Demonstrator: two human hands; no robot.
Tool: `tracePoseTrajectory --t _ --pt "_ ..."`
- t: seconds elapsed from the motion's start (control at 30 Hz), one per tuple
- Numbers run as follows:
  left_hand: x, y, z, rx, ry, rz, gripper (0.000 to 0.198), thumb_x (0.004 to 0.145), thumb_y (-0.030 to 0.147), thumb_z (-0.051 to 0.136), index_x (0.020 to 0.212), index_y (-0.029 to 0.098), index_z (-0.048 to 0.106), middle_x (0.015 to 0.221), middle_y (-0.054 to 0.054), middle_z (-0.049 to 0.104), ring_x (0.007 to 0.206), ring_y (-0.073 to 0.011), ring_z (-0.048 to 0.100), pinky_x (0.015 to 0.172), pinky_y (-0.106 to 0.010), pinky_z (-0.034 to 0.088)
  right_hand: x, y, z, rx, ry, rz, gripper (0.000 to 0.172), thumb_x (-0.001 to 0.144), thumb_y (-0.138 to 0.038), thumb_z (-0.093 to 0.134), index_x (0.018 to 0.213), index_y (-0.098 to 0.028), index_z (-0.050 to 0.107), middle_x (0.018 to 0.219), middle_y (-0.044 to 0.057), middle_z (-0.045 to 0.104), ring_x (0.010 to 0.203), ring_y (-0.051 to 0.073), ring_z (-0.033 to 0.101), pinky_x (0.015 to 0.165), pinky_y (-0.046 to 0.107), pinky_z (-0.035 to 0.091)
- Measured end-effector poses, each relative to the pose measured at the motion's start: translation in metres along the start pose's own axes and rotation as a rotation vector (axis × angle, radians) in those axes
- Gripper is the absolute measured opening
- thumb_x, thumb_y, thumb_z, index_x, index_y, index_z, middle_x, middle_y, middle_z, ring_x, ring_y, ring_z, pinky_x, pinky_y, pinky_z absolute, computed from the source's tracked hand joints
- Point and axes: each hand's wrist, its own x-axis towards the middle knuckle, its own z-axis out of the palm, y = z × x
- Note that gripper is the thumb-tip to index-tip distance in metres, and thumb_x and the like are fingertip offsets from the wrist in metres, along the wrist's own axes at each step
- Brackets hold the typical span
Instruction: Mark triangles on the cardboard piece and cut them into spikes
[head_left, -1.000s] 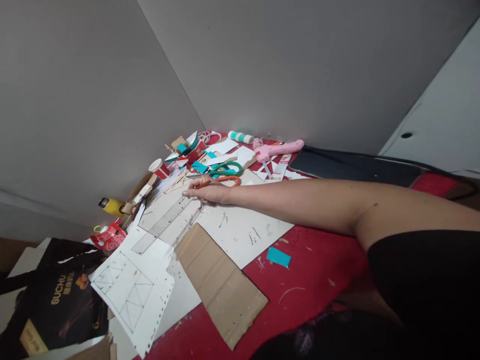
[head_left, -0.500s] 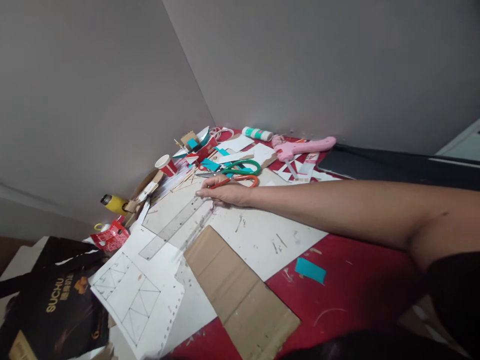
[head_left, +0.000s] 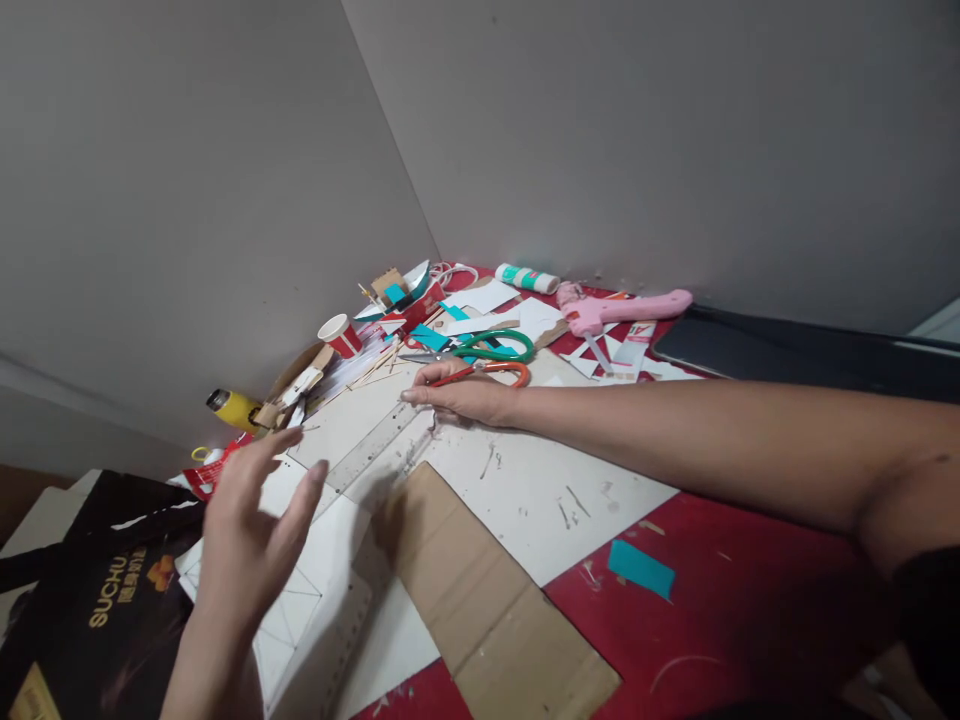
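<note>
so the ruler (head_left: pixel 369 442) is lying flat across the white board (head_left: pixel 562 525), running diagonally with one end under the fingertips of my right hand (head_left: pixel 476 398) and the other just past the thumb of my left hand (head_left: pixel 255 510). big change in the last half second is that left hand, it wasn't in view at all and now it's up in front, while the right has basically stayed put. i'd say that means the ruler is within reach of both hands instead of just one. left is loose, fingers spread, thumb well apart, nothing in it. right is bent down at the ruler's far end, with an orange scissor handle (head_left: pixel 499 367) across it, and honestly can't tell if i'm pinching either one or just pressing. the ruler itself is see-through, narrow and straight, pretty grubby with little dark specks along it. right beside it there's the cardboard piece (head_left: pixel 495 600), and under my left hand the sheet with triangles drawn on it (head_left: pixel 300 625). further out, a paper cup (head_left: pixel 343 338) and a pink glue gun (head_left: pixel 637 305) among the paper scraps
</note>
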Motion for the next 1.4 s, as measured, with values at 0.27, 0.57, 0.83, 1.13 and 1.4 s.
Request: tracePoseTrajectory --t 0.27,0.57,0.83,1.13,1.4 --pt "0.017 -0.032 0.028 -0.450 -0.606 -0.266 0.030 0.079 0.045 0.065 0.089 0.019 0.077 0.068 -0.005 0.071 0.057 -0.0159 0.058 0.052 -0.027 0.048 -0.002 -0.002 -0.005 -0.111 0.049 0.012 0.029 0.076 -0.042 0.072 0.067 -0.018 0.058 0.041 -0.010 0.041 0.033 0.005 0.031 0.031 0.017 0.020" --pt "0.015 -0.056 0.049 -0.699 -0.617 -0.367 0.021 0.077 0.040 0.068 0.074 0.020 0.075 0.059 -0.002 0.064 0.052 -0.0126 0.053 0.053 -0.025 0.045 -0.008 -0.008 -0.004 -0.270 0.175 -0.014 0.036 0.078 -0.045 0.071 0.060 -0.017 0.056 0.045 -0.007 0.039 0.040 0.005 0.030 0.037 0.020 0.021" --pt "0.003 -0.049 0.065 -0.854 -0.708 -0.422 0.019 0.075 0.037 0.071 0.080 0.020 0.077 0.063 -0.004 0.068 0.051 -0.0128 0.054 0.050 -0.025 0.043 -0.013 -0.002 -0.001 -0.241 0.140 0.052 0.035 0.079 -0.052 0.066 0.067 -0.019 0.058 0.039 -0.009 0.033 0.033 0.006 0.026 0.034 0.021 0.016" --pt "0.001 -0.054 0.071 -1.008 -0.790 -0.477 0.026 0.081 0.039 0.067 0.069 0.017 0.072 0.062 -0.003 0.063 0.052 -0.0106 0.048 0.053 -0.025 0.039 -0.009 0.004 -0.007 -0.161 0.280 -0.008 0.038 0.082 -0.055 0.063 0.069 -0.022 0.048 0.042 -0.011 0.030 0.033 0.006 0.026 0.034 0.021 0.022" --pt "-0.004 -0.064 0.078 -1.088 -0.780 -0.547 0.028 0.076 0.037 0.075 0.090 0.013 0.073 0.068 -0.003 0.065 0.058 -0.0090 0.050 0.058 -0.023 0.040 -0.012 -0.001 -0.006 -0.257 0.447 -0.153 0.013 0.079 -0.032 0.066 0.076 -0.021 0.061 0.058 -0.005 0.051 0.048 0.009 0.047 0.042 0.020 0.037"
